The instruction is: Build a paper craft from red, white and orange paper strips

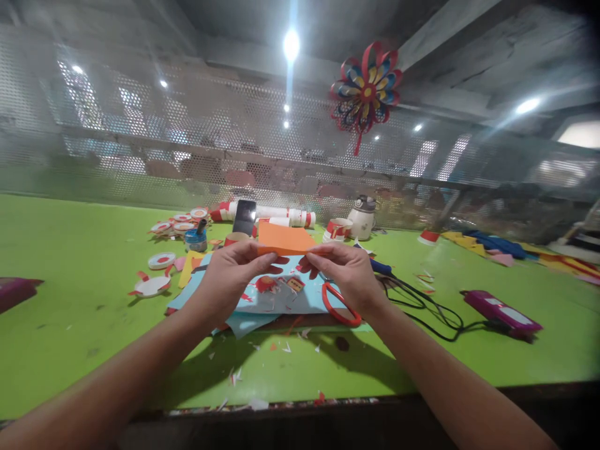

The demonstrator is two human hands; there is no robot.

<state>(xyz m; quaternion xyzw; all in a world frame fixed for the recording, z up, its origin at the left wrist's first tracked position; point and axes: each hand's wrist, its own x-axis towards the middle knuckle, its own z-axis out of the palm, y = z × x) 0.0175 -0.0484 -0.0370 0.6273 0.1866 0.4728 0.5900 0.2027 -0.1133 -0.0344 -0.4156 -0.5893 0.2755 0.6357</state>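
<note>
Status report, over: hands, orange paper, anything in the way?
Left hand, right hand pinching orange paper. Held above blue sheet. Scissors, paper scraps close by.

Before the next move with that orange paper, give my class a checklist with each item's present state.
1. Left hand gripping the orange paper: ok, fingers at its near edge.
2. Right hand gripping it too: ok.
3. Light blue paper free of scraps: not ok, red and white bits lie on it.
4. Red-handled scissors within reach: ok, likely, the handle shows beside the right hand.
5. Scissor blades closed: cannot tell, largely hidden.
</note>
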